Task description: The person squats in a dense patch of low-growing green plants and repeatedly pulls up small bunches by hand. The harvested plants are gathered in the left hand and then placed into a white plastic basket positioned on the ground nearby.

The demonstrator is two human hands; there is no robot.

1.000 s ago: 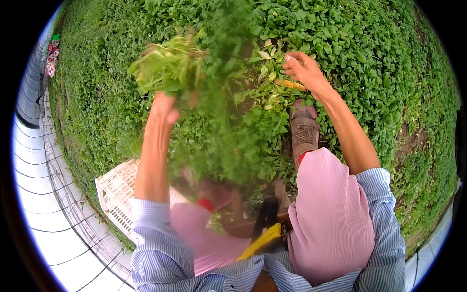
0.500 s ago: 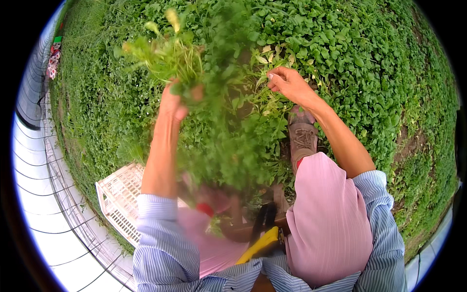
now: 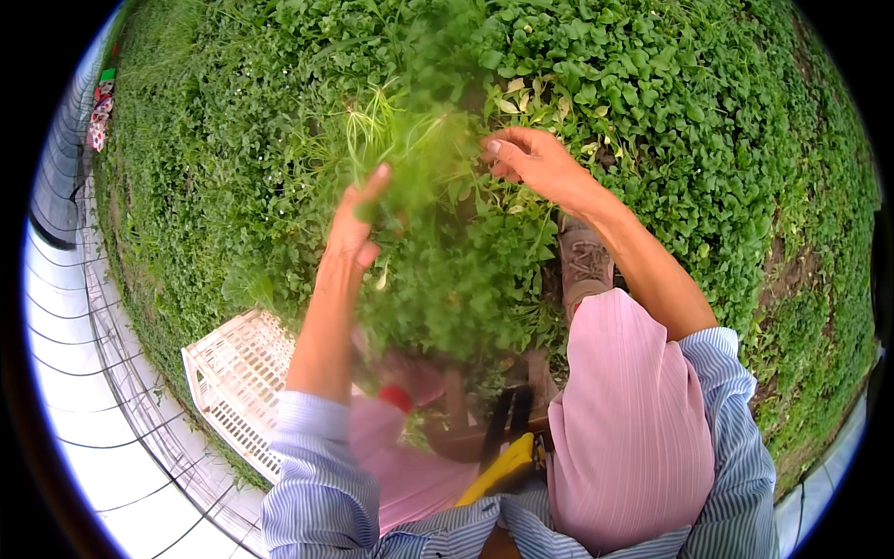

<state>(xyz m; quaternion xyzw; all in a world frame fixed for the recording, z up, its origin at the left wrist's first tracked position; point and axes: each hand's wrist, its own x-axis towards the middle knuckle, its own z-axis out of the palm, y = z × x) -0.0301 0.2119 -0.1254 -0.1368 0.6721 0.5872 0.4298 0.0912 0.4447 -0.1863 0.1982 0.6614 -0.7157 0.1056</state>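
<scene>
My left hand [image 3: 354, 224] is wrapped round a bunch of leafy greens [image 3: 372, 126], with pale thin stems and root ends pointing up and away from me. Part of the bunch is smeared by motion. To the right, my right hand [image 3: 540, 168] is held above the plants with its fingers bent in toward the thumb. Whatever those fingers pinch, if anything, is too small to tell. Beyond that hand lie several yellowed leaves [image 3: 517, 98] among the low green plants [image 3: 643, 93].
A white slatted plastic crate [image 3: 247, 359] stands at my lower left. My shoe [image 3: 585, 261] is planted among the plants, below my right hand. Something yellow with black straps [image 3: 498, 475] lies between my legs. White sheeting [image 3: 74, 373] runs along the left edge.
My left hand has moved right and toward me, and the bunch has turned so that stems and roots now show on top. My right hand has shifted slightly left.
</scene>
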